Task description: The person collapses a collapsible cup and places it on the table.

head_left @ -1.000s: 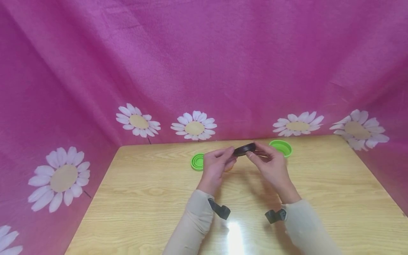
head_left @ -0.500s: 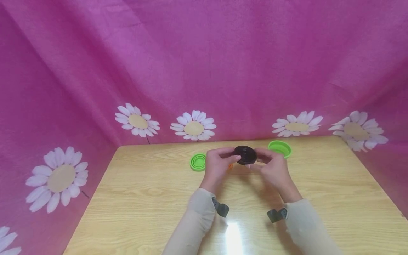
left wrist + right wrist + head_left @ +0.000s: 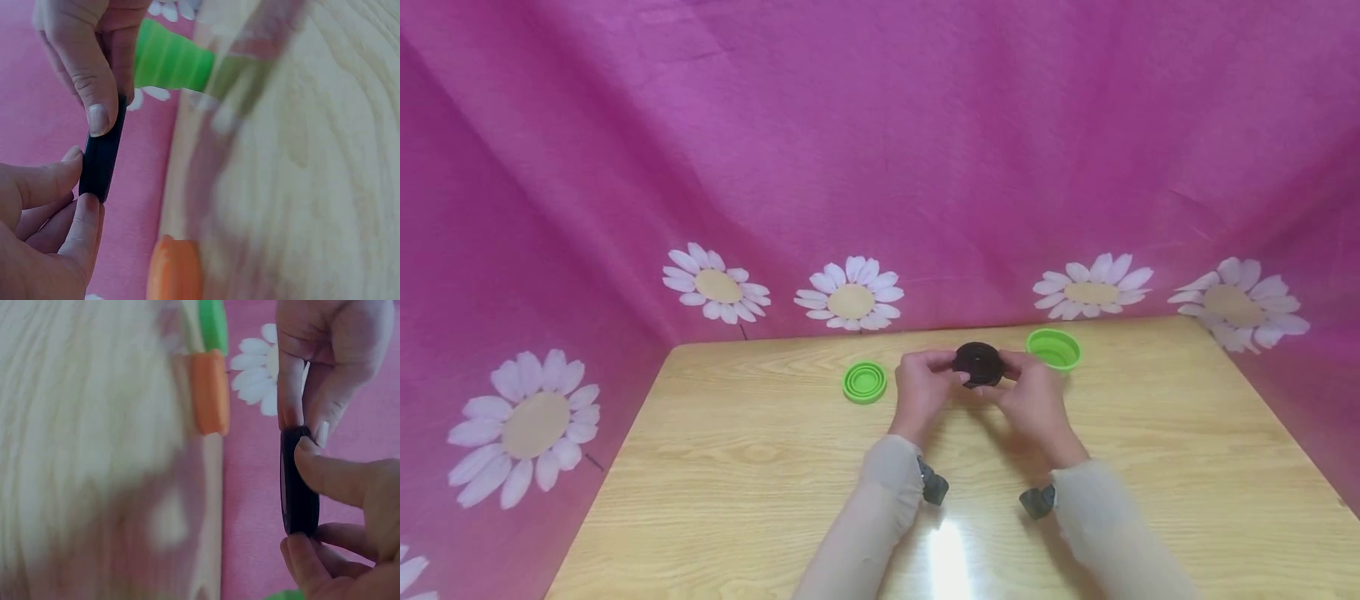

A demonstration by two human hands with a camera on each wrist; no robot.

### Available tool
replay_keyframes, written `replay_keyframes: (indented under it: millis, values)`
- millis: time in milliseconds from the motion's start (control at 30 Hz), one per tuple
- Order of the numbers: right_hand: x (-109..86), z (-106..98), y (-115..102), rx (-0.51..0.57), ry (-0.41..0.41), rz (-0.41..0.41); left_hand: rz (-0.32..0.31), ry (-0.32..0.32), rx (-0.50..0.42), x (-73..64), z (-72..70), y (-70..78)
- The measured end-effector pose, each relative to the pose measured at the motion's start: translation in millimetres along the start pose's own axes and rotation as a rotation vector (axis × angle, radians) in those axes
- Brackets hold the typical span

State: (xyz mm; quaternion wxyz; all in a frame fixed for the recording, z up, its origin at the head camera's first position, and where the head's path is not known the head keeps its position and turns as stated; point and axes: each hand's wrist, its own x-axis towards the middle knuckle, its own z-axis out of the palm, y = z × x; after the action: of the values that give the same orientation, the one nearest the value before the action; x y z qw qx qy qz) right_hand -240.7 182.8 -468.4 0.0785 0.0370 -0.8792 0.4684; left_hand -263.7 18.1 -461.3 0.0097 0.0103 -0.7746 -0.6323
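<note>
Both hands hold a black collapsible cup [image 3: 978, 365], folded to a flat disc with its ringed face tilted toward the head camera. My left hand [image 3: 921, 392] pinches its left rim between thumb and fingers. The opposite rim is pinched by my right hand [image 3: 1032, 400]. Seen edge-on in the left wrist view, the black cup [image 3: 102, 153] is a thin dark slab above table level. A flat green collapsible cup [image 3: 864, 382] lies left of the left hand. An extended green cup [image 3: 1054, 349] stands behind the right hand.
An orange collapsed cup [image 3: 210, 392] lies on the table beside the flat green one, hidden behind the hands in the head view. The wooden table [image 3: 737, 483] ends at a pink flowered cloth [image 3: 955, 167] hanging behind and at the sides.
The black cup has turned from nearly edge-on to showing its ringed face, and the fingers have shifted round its rim. The left hand has moved slightly right, uncovering the flat green cup.
</note>
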Motion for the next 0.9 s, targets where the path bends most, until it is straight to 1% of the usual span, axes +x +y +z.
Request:
replay_keyframes:
  millis: [67,167,300,367,500,667,733,800,900]
  values:
    - [1.1,3,2,-0.047,-0.003,-0.019,-0.014,0.008,0.024,1.2,2.9,-3.2]
    - [1.8,6,3,-0.103,-0.009,-0.034,-0.01,0.022,0.083,3.6,7.3,-8.1]
    - [2.7,8,6,-0.146,-0.024,-0.024,0.029,0.019,0.164,7.9,13.6,-16.0]
    - [4.0,10,10,-0.175,-0.036,-0.022,0.036,0.006,0.187,9.3,16.1,-19.8]
    - [6.0,12,19,-0.219,-0.057,-0.024,0.054,0.0,0.276,10.9,22.2,-25.5]
    - [8.3,12,25,-0.202,-0.1,0.019,0.085,-0.03,0.396,10.2,29.5,-28.1]
    - [9.0,13,27,-0.197,-0.118,0.034,0.1,-0.049,0.458,9.1,32.0,-27.9]
    - [9.4,14,29,-0.197,-0.132,0.042,0.096,-0.062,0.523,8.5,34.7,-27.3]
    - [10.0,15,32,-0.215,-0.136,0.031,0.105,-0.074,0.636,8.5,38.7,-24.2]
